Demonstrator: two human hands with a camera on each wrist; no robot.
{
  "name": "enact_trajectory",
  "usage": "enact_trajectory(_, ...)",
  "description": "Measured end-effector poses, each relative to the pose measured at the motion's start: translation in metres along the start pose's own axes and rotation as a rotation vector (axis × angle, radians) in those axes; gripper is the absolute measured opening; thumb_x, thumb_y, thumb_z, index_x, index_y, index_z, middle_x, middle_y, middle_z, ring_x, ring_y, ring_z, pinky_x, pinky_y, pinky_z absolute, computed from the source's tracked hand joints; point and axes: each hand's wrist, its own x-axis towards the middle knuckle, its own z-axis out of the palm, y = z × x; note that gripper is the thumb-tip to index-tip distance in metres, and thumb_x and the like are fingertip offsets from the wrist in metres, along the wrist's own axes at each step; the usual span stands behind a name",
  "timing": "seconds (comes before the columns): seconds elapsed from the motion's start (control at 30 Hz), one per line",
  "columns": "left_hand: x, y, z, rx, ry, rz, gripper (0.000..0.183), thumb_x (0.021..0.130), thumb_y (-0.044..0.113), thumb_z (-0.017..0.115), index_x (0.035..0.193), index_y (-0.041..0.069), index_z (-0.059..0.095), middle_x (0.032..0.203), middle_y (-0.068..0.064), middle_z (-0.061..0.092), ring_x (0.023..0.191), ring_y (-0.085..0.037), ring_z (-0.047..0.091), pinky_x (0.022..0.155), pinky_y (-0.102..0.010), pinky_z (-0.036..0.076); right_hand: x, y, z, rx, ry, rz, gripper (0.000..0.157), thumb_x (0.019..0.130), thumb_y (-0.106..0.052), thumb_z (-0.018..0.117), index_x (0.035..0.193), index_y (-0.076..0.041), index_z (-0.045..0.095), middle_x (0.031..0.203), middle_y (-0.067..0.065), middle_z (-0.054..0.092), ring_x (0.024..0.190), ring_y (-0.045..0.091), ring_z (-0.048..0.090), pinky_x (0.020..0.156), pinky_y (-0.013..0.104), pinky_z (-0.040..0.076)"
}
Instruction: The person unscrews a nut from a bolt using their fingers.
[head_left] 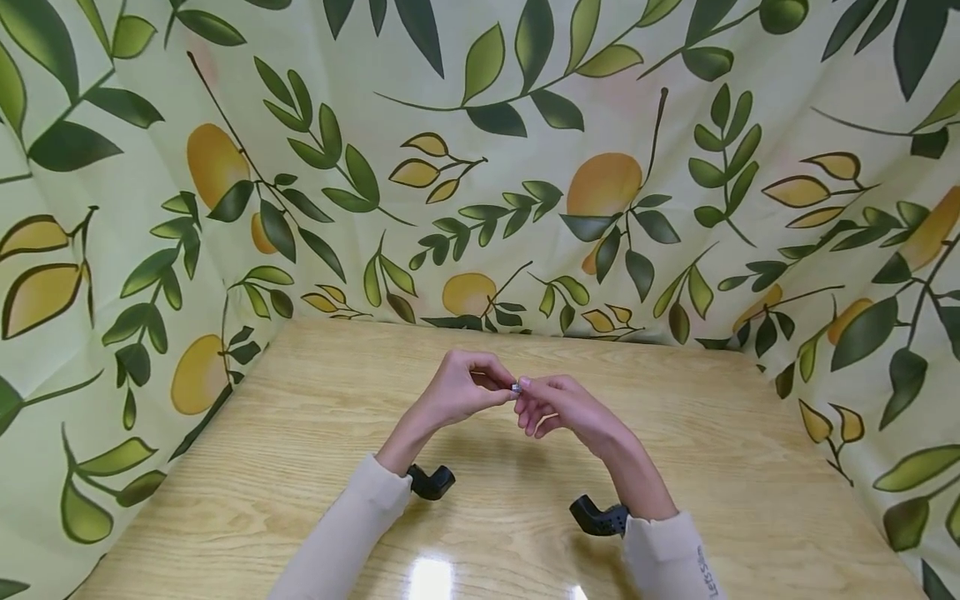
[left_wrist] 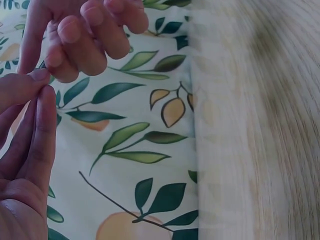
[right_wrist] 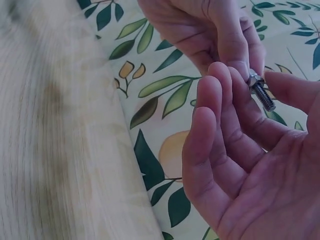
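A small metal bolt with a hex nut around it is between my two hands. In the right wrist view its threaded end points down toward my right palm. My left hand pinches the bolt's other end between thumb and fingertips, which hide the head. My right hand has its thumb and index finger at the sides of the nut, its other fingers loosely bent. In the head view both hands meet above the table, and the bolt is a tiny silver spot. The left wrist view hides most of it behind fingers.
Beneath the hands is a light wood-grain table. A leaf-and-fruit patterned cloth rises behind it and along both sides. Black camera mounts are worn at the left wrist and right wrist.
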Motion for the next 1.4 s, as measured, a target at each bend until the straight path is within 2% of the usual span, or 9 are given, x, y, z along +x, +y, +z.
enact_trajectory(0.33, 0.001, -0.002, -0.001, 0.032, -0.005, 0.041, 0.008, 0.083, -0.003, 0.082, 0.088, 0.002, 0.079, 0.087, -0.013, 0.078, 0.079, -0.01, 0.073, 0.076, -0.028, 0.065, 0.001, -0.001, 0.001, 0.036, 0.044, -0.038, 0.031, 0.106, -0.032, 0.056, 0.097, -0.003, 0.063, 0.081, 0.001, 0.069, 0.072, 0.015, 0.066, 0.068, 0.027, 0.06)
enact_trajectory(0.57, 0.001, -0.001, 0.0, 0.053, -0.009, 0.04, 0.008, 0.083, 0.0, 0.083, 0.09, 0.003, 0.081, 0.088, -0.012, 0.079, 0.079, -0.008, 0.074, 0.076, -0.027, 0.065, -0.001, -0.002, 0.0, 0.019, 0.084, -0.066, 0.029, 0.104, -0.026, 0.06, 0.104, 0.003, 0.063, 0.085, 0.002, 0.068, 0.074, 0.017, 0.066, 0.069, 0.028, 0.06)
enact_trajectory(0.7, 0.001, 0.0, 0.001, 0.067, -0.005, 0.055, 0.008, 0.083, 0.001, 0.083, 0.091, 0.003, 0.081, 0.089, -0.012, 0.08, 0.08, -0.01, 0.074, 0.077, -0.027, 0.065, -0.002, -0.004, 0.0, 0.022, 0.094, -0.072, 0.024, 0.103, -0.025, 0.061, 0.102, -0.001, 0.066, 0.086, 0.001, 0.069, 0.074, 0.015, 0.066, 0.068, 0.026, 0.06)
enact_trajectory(0.9, -0.001, 0.001, 0.0, 0.089, -0.009, 0.06, 0.007, 0.084, -0.001, 0.082, 0.09, 0.002, 0.081, 0.088, -0.013, 0.079, 0.08, -0.015, 0.075, 0.076, -0.027, 0.065, -0.002, -0.007, 0.001, 0.0, 0.113, -0.074, 0.027, 0.103, -0.023, 0.062, 0.106, 0.003, 0.067, 0.086, 0.001, 0.07, 0.075, 0.015, 0.067, 0.07, 0.028, 0.061)
enact_trajectory(1.03, -0.001, 0.002, -0.001, 0.13, -0.009, 0.067, 0.006, 0.084, 0.0, 0.082, 0.088, 0.003, 0.08, 0.086, -0.011, 0.079, 0.077, -0.013, 0.074, 0.074, -0.025, 0.065, -0.001, -0.007, 0.002, -0.048, 0.136, -0.091, 0.03, 0.103, -0.023, 0.064, 0.111, 0.006, 0.067, 0.087, 0.002, 0.071, 0.077, 0.016, 0.069, 0.071, 0.03, 0.062)
enact_trajectory(1.4, -0.002, 0.006, -0.001, 0.19, 0.003, 0.113, 0.012, 0.086, 0.004, 0.081, 0.098, 0.005, 0.081, 0.09, -0.007, 0.08, 0.077, -0.008, 0.073, 0.073, -0.023, 0.064, -0.005, -0.011, 0.006, -0.116, 0.226, -0.139, 0.029, 0.099, -0.018, 0.07, 0.114, 0.006, 0.067, 0.098, 0.014, 0.076, 0.081, 0.022, 0.074, 0.071, 0.035, 0.066)
